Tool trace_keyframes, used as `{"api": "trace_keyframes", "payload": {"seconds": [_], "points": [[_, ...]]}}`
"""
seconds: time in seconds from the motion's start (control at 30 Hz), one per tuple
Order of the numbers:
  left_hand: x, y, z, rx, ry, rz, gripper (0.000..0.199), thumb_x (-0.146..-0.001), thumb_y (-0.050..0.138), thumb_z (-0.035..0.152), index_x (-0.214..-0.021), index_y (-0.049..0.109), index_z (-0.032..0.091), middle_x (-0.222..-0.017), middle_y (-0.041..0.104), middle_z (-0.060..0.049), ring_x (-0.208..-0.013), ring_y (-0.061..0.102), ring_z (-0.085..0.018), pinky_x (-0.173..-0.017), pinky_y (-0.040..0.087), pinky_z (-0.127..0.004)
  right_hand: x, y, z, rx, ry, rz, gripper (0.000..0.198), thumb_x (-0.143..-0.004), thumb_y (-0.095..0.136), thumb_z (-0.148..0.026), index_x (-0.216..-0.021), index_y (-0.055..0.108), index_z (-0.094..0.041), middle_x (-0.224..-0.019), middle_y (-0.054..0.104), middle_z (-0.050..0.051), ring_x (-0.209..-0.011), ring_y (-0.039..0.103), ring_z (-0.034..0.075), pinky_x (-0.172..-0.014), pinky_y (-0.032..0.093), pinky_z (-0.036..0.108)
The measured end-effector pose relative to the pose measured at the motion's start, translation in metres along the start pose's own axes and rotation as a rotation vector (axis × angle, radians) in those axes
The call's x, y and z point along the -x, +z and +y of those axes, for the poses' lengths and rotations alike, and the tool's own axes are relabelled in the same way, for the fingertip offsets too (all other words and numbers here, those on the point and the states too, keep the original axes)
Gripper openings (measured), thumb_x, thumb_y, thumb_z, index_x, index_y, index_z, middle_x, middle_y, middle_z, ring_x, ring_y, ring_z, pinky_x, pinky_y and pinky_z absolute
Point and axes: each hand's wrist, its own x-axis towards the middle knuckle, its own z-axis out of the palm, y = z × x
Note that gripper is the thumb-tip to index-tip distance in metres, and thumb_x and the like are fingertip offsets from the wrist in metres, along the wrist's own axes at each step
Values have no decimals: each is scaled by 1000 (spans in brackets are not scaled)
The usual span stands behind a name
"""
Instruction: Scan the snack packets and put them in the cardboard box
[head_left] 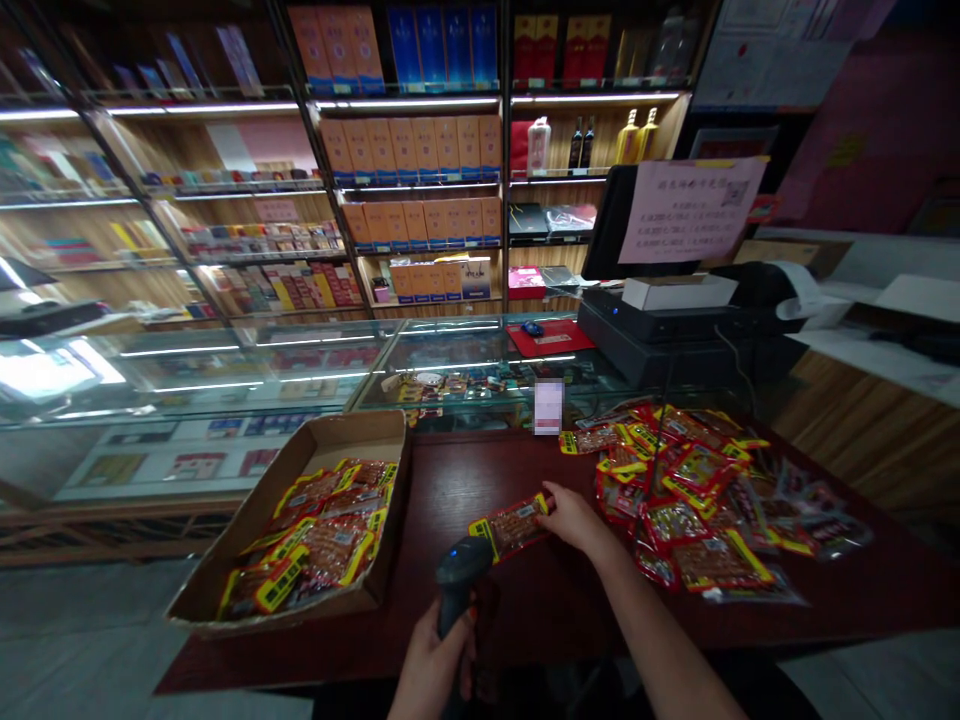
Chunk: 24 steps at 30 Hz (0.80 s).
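My left hand (439, 650) is wrapped round the handle of a black barcode scanner (463, 565), whose head bears a small blue light. Just beyond the scanner, my right hand (571, 517) grips one end of a red and yellow snack packet (516, 526) with brown food showing through it. The scanner head covers the packet's near left corner. To the left, an open cardboard box (352, 430) contains several packets of the same look. A loose heap of snack packets (694, 470) spreads over the right side of the dark red table (450, 470).
Behind the table runs a glass display counter (315, 350). A monitor (609, 225) with a paper notice stands on it at the right, near a receipt printer (757, 285) and a red mat (551, 340). Shelves with boxes (416, 145) and bottles line the back wall.
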Motion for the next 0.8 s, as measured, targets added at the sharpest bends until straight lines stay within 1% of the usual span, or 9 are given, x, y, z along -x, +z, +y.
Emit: {"api": "trace_keyframes", "payload": {"seconds": [0.07, 0.1, 0.17, 0.27, 0.37, 0.5, 0.6, 0.7, 0.8], "points": [[7, 1, 6, -6, -11, -23, 67, -63, 73, 72, -96, 60, 15, -47, 56, 7, -28, 42, -8, -28, 31, -18, 7, 3, 0, -87, -4, -40, 44, -67, 69, -14, -110, 72, -17, -88, 77, 5, -81, 71, 21, -75, 53, 29], [11, 2, 10, -12, -6, -33, 63, -65, 72, 71, -94, 60, 16, -48, 56, 7, -28, 42, -7, -28, 31, -17, 11, 6, 0, -154, 1, -57, 34, -68, 68, -16, -101, 74, -18, -87, 77, 5, -80, 72, 21, -73, 54, 29], [21, 4, 16, -29, 17, -31, 55, -70, 72, 66, -91, 59, 18, -49, 56, 7, -29, 43, -7, -30, 31, -17, 18, 13, 1, -325, 3, -53, 25, -71, 65, -23, -95, 74, -19, -89, 78, 4, -81, 72, 23, -70, 55, 31], [36, 7, 28, -89, 55, 10, 50, -73, 72, 61, -97, 59, 19, -49, 54, 8, -30, 42, -7, -32, 30, -17, 29, 27, 6, -498, 3, 51, 32, -75, 65, -35, -100, 73, -19, -95, 78, 6, -88, 72, 26, -76, 57, 36], [45, 10, 41, -193, 98, -2, 45, -76, 69, 56, -97, 61, 18, -48, 50, 8, -32, 42, -8, -34, 31, -18, 37, 36, 12, -512, 0, 103, 37, -77, 63, -42, -103, 73, -19, -100, 78, 8, -94, 72, 28, -84, 57, 39], [49, 11, 58, -274, 143, -47, 28, -77, 69, 44, -85, 64, 18, -48, 46, 9, -36, 42, -10, -37, 32, -20, 39, 38, 15, -492, -31, 97, 36, -79, 62, -42, -105, 73, -19, -104, 77, 8, -98, 71, 28, -89, 55, 40], [50, 11, 66, -310, 139, -89, 19, -77, 68, 36, -82, 64, 18, -47, 46, 9, -38, 43, -10, -39, 33, -21, 39, 38, 15, -486, -56, 90, 35, -80, 61, -39, -106, 72, -18, -105, 77, 10, -99, 71, 28, -90, 55, 41], [51, 11, 68, -304, 122, -106, 17, -76, 68, 35, -79, 64, 19, -47, 47, 9, -39, 42, -10, -40, 33, -21, 40, 38, 15, -479, -71, 93, 36, -81, 61, -39, -107, 72, -18, -105, 77, 11, -97, 71, 29, -89, 56, 41], [50, 11, 65, -276, 121, -96, 19, -75, 69, 37, -79, 62, 20, -47, 45, 9, -38, 41, -10, -39, 31, -21, 41, 39, 14, -463, -79, 112, 35, -81, 60, -40, -105, 73, -19, -103, 77, 11, -96, 71, 29, -89, 55, 42]]}}
